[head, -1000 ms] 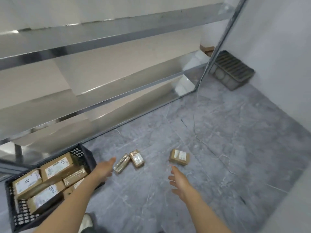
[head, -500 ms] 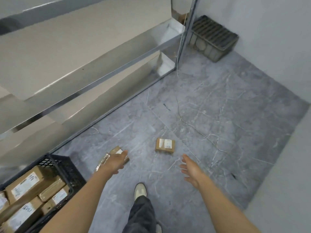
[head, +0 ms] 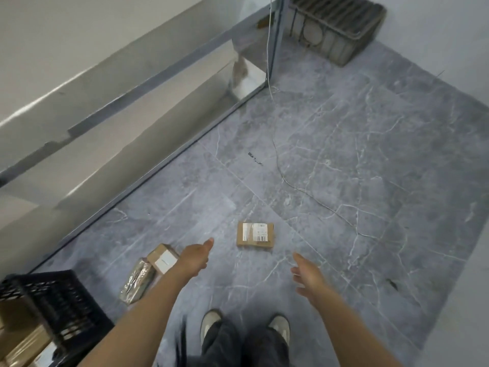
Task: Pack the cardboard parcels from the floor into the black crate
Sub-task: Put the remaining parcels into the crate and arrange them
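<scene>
Bottom edge: two pale shoes (head: 211, 322) and dark trousers (head: 243, 348) on the grey marbled floor (head: 370, 186). Bottom left, the black crate (head: 62, 303) stands on the floor, with cardboard parcels (head: 18, 345) already inside it and partly cut off by the frame.

Both bare arms reach forward. The left hand (head: 195, 256) is open with fingers straight and holds nothing. Its wrist overlaps the edge of a small labelled parcel (head: 162, 257); cannot tell if they touch. The right hand (head: 308, 276) is open, fingers spread, also empty and above bare floor.

Three parcels are on the floor outside the crate. A shiny taped parcel (head: 137, 280) lies just right of the crate. The small labelled parcel touches its far end. A flat parcel with a barcode label (head: 255, 234) lies alone past both hands, between them in line.

Farther out, a thin white cable (head: 277, 160) trails across the tiles. A metal shelf rack (head: 148, 75) runs along the left. In the far corner is a grey slatted crate (head: 336, 30) by the wall.
</scene>
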